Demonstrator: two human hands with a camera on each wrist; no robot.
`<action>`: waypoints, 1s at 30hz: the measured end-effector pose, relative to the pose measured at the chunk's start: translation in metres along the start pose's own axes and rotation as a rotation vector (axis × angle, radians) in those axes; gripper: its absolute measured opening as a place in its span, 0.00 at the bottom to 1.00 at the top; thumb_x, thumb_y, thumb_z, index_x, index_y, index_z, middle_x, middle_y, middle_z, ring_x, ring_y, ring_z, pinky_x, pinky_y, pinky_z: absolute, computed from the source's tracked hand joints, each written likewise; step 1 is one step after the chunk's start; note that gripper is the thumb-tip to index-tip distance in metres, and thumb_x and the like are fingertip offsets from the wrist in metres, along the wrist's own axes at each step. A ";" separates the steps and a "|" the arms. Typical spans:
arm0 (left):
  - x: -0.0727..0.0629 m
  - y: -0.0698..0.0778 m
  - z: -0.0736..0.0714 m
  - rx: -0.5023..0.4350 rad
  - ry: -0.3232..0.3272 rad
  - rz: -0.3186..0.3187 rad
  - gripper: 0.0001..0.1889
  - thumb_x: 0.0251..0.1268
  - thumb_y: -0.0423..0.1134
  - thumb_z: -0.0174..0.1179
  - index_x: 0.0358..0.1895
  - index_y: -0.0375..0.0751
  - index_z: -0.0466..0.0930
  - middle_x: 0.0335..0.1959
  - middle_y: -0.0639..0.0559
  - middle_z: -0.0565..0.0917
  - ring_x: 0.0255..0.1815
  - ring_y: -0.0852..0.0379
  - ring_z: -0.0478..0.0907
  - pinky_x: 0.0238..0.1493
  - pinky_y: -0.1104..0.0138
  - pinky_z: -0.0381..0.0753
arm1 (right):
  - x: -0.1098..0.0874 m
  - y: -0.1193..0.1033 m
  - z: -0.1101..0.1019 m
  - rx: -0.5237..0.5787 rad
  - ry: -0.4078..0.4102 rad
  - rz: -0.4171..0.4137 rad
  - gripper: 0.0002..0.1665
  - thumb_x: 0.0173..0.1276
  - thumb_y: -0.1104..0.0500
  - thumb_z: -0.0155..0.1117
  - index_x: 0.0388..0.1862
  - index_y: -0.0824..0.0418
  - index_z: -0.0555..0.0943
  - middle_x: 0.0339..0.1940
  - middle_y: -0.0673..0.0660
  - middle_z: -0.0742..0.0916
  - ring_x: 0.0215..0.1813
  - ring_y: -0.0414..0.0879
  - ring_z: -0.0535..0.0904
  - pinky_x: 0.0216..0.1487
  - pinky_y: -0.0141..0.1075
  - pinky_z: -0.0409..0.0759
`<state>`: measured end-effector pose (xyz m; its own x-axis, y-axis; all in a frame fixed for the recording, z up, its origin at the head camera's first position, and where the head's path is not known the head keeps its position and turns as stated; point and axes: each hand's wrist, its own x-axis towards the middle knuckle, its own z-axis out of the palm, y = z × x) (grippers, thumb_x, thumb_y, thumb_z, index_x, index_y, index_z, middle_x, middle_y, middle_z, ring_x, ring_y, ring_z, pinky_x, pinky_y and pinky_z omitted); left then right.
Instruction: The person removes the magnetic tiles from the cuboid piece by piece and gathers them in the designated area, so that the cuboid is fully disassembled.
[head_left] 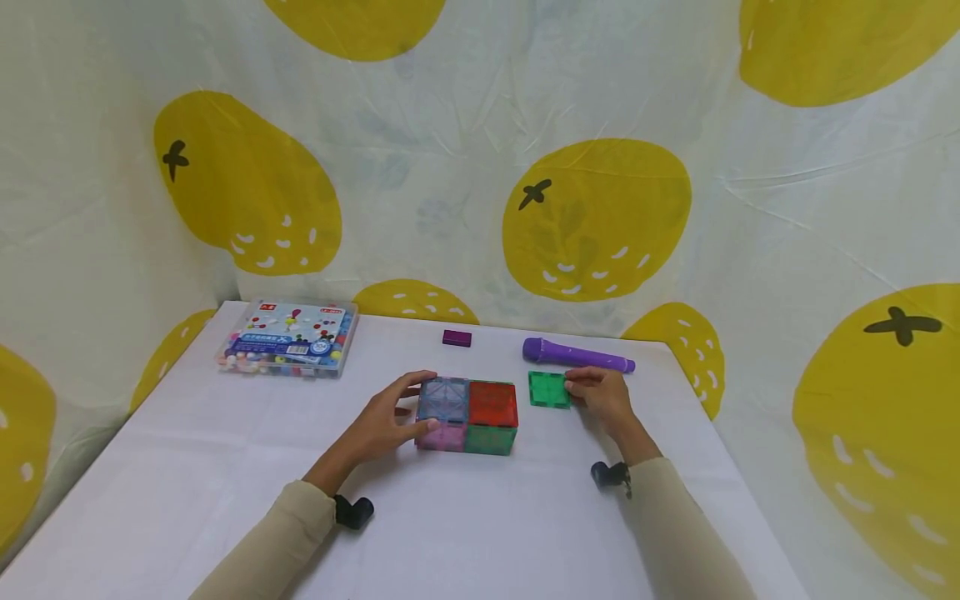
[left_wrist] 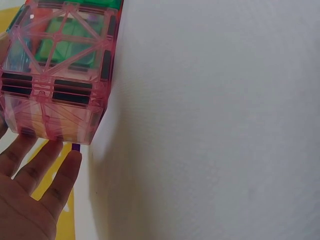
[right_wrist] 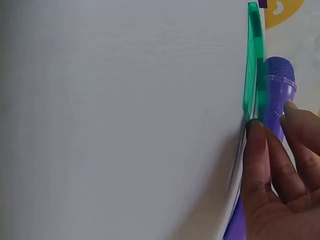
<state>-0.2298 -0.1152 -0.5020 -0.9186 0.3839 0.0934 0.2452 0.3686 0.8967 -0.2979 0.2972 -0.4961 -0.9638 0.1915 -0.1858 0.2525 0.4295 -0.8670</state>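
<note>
A two-cube block of translucent magnetic tiles (head_left: 492,404) stands mid-table, with blue and red squares on top and pink and green ones in front. My left hand (head_left: 386,423) grips its left end, thumb at the pink front and fingers spread along the left side and back. In the left wrist view, the pink end (left_wrist: 65,75) shows fingertips right at its side. To the right of the block, my right hand (head_left: 603,400) pinches a flat green magnetic tile (head_left: 549,389) by its right edge. The right wrist view shows that tile (right_wrist: 253,60) edge-on beyond the fingertips.
Behind the green tile lies a purple toy microphone (head_left: 577,355). A small dark purple block (head_left: 457,337) sits near the table's back edge. At the back left is a clear plastic case (head_left: 288,337) of colourful beads. A lemon-print curtain (head_left: 420,200) hangs behind the white table (head_left: 465,533).
</note>
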 end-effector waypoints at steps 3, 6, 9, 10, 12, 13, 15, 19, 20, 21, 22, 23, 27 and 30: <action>0.000 0.000 0.000 0.004 0.000 0.000 0.42 0.66 0.50 0.75 0.81 0.64 0.63 0.82 0.53 0.69 0.81 0.39 0.68 0.74 0.42 0.78 | -0.008 -0.002 -0.001 -0.060 0.014 -0.044 0.15 0.75 0.60 0.71 0.58 0.57 0.89 0.54 0.59 0.92 0.50 0.48 0.87 0.49 0.30 0.89; -0.001 0.000 0.000 0.007 -0.001 0.000 0.42 0.66 0.50 0.76 0.80 0.64 0.63 0.82 0.53 0.69 0.81 0.39 0.68 0.74 0.42 0.78 | -0.022 -0.008 0.001 -0.092 0.006 -0.122 0.16 0.75 0.59 0.71 0.60 0.57 0.88 0.54 0.59 0.92 0.51 0.49 0.87 0.49 0.29 0.89; -0.001 0.000 0.000 0.005 0.001 -0.004 0.42 0.66 0.49 0.76 0.80 0.65 0.63 0.81 0.53 0.69 0.81 0.39 0.68 0.74 0.42 0.78 | -0.039 -0.017 0.009 -0.095 -0.026 -0.206 0.19 0.75 0.57 0.72 0.62 0.58 0.87 0.53 0.59 0.92 0.51 0.48 0.88 0.48 0.27 0.88; -0.001 0.000 0.000 0.005 0.001 -0.005 0.42 0.66 0.49 0.76 0.80 0.65 0.63 0.81 0.53 0.69 0.81 0.39 0.68 0.74 0.42 0.78 | -0.044 -0.020 0.012 -0.086 -0.044 -0.224 0.20 0.75 0.57 0.72 0.62 0.59 0.87 0.53 0.59 0.92 0.51 0.49 0.88 0.49 0.28 0.88; -0.001 0.000 0.000 0.004 0.004 -0.006 0.42 0.66 0.49 0.76 0.80 0.65 0.63 0.81 0.53 0.69 0.81 0.39 0.68 0.74 0.42 0.78 | -0.055 -0.025 0.018 -0.058 -0.092 -0.265 0.21 0.76 0.57 0.71 0.64 0.60 0.85 0.53 0.62 0.92 0.50 0.53 0.89 0.49 0.29 0.89; 0.000 0.000 0.000 0.004 0.004 -0.006 0.42 0.66 0.49 0.76 0.80 0.66 0.63 0.81 0.53 0.69 0.81 0.39 0.68 0.74 0.42 0.78 | -0.060 -0.027 0.021 -0.034 -0.121 -0.284 0.21 0.76 0.57 0.71 0.65 0.61 0.85 0.53 0.64 0.92 0.50 0.55 0.90 0.49 0.31 0.89; 0.000 0.001 0.000 0.004 0.004 -0.004 0.42 0.66 0.49 0.76 0.80 0.65 0.63 0.81 0.53 0.69 0.81 0.40 0.68 0.74 0.42 0.78 | -0.068 -0.030 0.028 0.011 -0.179 -0.312 0.22 0.76 0.57 0.70 0.66 0.61 0.83 0.54 0.68 0.91 0.51 0.61 0.90 0.50 0.35 0.91; 0.000 0.001 0.000 0.007 0.003 -0.002 0.42 0.66 0.49 0.76 0.80 0.65 0.63 0.81 0.53 0.69 0.81 0.40 0.68 0.73 0.43 0.79 | -0.082 -0.035 0.038 0.070 -0.268 -0.343 0.23 0.77 0.57 0.70 0.68 0.57 0.82 0.53 0.69 0.91 0.52 0.64 0.91 0.52 0.41 0.92; 0.000 0.001 0.000 0.007 0.004 -0.002 0.42 0.66 0.49 0.76 0.80 0.65 0.63 0.81 0.53 0.69 0.81 0.40 0.68 0.73 0.43 0.79 | -0.085 -0.036 0.041 0.079 -0.277 -0.344 0.23 0.76 0.58 0.70 0.68 0.56 0.82 0.52 0.68 0.91 0.51 0.63 0.91 0.52 0.43 0.92; -0.001 0.001 0.001 0.009 0.003 -0.001 0.42 0.66 0.49 0.76 0.80 0.65 0.63 0.81 0.53 0.69 0.81 0.40 0.68 0.73 0.43 0.79 | -0.087 -0.036 0.043 0.088 -0.288 -0.343 0.23 0.76 0.58 0.70 0.68 0.56 0.82 0.51 0.67 0.92 0.50 0.61 0.91 0.52 0.44 0.92; 0.000 0.001 0.001 0.008 0.002 0.001 0.42 0.66 0.49 0.76 0.80 0.65 0.63 0.81 0.53 0.69 0.81 0.40 0.68 0.73 0.43 0.79 | -0.090 -0.037 0.045 0.096 -0.294 -0.341 0.23 0.76 0.59 0.70 0.68 0.55 0.83 0.49 0.65 0.92 0.48 0.59 0.92 0.52 0.45 0.92; -0.001 0.001 0.001 0.007 0.002 0.004 0.42 0.66 0.49 0.76 0.80 0.65 0.63 0.81 0.53 0.69 0.81 0.40 0.68 0.73 0.43 0.79 | -0.092 -0.038 0.047 0.101 -0.300 -0.341 0.23 0.76 0.60 0.69 0.68 0.54 0.83 0.48 0.64 0.92 0.47 0.57 0.92 0.52 0.47 0.92; -0.001 0.001 0.000 0.002 0.002 0.011 0.42 0.66 0.49 0.76 0.80 0.65 0.63 0.81 0.53 0.69 0.81 0.39 0.68 0.73 0.42 0.79 | -0.097 -0.039 0.055 0.135 -0.312 -0.326 0.23 0.76 0.61 0.70 0.68 0.54 0.83 0.46 0.63 0.93 0.45 0.49 0.91 0.52 0.47 0.92; -0.001 0.000 0.000 -0.005 0.004 0.020 0.42 0.66 0.48 0.76 0.80 0.64 0.63 0.81 0.53 0.69 0.81 0.39 0.68 0.73 0.42 0.79 | -0.097 -0.038 0.061 0.159 -0.317 -0.316 0.23 0.75 0.62 0.70 0.68 0.56 0.83 0.46 0.63 0.93 0.45 0.45 0.91 0.50 0.41 0.92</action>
<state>-0.2285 -0.1160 -0.5020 -0.9148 0.3878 0.1130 0.2618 0.3564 0.8969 -0.2192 0.2081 -0.4733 -0.9763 -0.2159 -0.0119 -0.0500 0.2787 -0.9591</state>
